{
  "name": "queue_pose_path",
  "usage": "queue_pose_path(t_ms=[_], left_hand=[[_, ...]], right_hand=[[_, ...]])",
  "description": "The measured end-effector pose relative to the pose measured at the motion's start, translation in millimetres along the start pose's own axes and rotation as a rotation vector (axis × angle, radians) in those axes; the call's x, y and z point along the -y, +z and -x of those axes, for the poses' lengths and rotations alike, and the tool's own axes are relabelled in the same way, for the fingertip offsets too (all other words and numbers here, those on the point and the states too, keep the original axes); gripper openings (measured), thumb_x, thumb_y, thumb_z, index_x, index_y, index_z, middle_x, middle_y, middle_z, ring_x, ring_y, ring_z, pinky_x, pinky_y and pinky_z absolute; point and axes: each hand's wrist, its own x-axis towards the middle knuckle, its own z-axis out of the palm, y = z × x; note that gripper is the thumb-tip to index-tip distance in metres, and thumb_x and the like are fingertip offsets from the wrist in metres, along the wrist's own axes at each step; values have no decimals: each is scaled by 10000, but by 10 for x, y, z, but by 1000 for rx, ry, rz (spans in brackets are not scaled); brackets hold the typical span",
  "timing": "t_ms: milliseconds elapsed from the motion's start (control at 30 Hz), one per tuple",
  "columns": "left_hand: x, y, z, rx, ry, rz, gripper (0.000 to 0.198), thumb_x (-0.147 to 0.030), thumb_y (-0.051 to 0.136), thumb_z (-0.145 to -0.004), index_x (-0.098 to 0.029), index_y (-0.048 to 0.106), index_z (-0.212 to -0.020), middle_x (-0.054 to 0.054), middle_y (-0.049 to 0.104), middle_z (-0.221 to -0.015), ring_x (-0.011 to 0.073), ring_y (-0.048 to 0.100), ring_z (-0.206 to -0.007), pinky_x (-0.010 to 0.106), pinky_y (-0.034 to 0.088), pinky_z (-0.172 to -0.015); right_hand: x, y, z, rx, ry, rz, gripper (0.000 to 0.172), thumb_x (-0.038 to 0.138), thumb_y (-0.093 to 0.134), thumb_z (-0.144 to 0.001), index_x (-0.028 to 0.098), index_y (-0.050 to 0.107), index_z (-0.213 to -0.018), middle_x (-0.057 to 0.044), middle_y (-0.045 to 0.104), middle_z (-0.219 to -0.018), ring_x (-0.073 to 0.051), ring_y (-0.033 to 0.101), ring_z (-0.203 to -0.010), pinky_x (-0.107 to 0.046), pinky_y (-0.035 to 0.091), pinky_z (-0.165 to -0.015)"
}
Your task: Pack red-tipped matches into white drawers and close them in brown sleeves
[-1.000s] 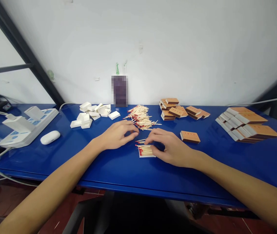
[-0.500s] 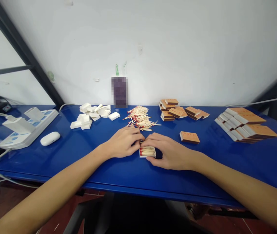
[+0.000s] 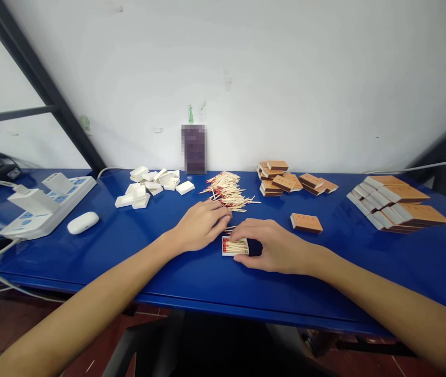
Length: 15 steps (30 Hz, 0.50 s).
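Note:
A small white matchbox tray full of red-tipped matches lies on the blue table. My right hand grips it, thumb at the near side and fingers over the far side. A few loose matches rest just beyond the tray, between my hands. Left of them is my left hand, palm down, its fingers stretched toward the near edge of a heap of matches. Its fingertips are partly hidden, and I see nothing held in it.
White empty trays lie back left. Orange matchbox sleeves are piled back right, with a single matchbox nearer and a stack of matchboxes far right. A power strip and white earphone case sit left.
My left hand has drawn back from the tray toward the match heap, uncovering the loose matches. The tray has shifted slightly left, with my right hand still on it.

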Motion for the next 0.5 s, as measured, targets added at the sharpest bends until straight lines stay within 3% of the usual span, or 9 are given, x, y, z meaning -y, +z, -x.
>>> queue_pose_path(t_ms=[133, 200, 300, 500], left_hand=[[113, -62, 21, 47, 11, 17, 343, -360, 391, -1025, -206, 698, -1045, 49, 626, -972, 196, 565, -933, 336, 401, -831], [139, -75, 30, 76, 32, 29, 338, -403, 426, -1015, -229, 713, -1053, 45, 629, -991, 197, 569, -949, 341, 395, -850], [130, -69, 28, 100, 62, 30, 338, -446, 468, -995, -233, 723, -1060, 49, 639, -1033, 206, 574, -968, 351, 386, -871], [113, -51, 3, 107, 77, 62, 361, -486, 521, -961, -208, 732, -1053, 52, 659, -983, 205, 590, -935, 339, 390, -828]], right_hand=[[-8, -23, 6, -52, -17, 19, 233, 290, 657, -864, 189, 664, -1074, -67, 692, -1048, -205, 637, -966, -339, 493, -871], [-43, -45, -5, -126, 4, 61, 181, 277, 549, -941, 189, 669, -1044, -64, 686, -1004, -200, 621, -951, -342, 485, -858], [-147, -54, -25, -192, 72, 132, 234, 253, 466, -982, 187, 685, -1031, -69, 659, -950, -200, 603, -917, -351, 481, -840], [-325, -3, -58, -51, 90, 92, 289, 338, 524, -971, 228, 682, -1187, -85, 611, -1071, -208, 582, -998, -374, 469, -908]])
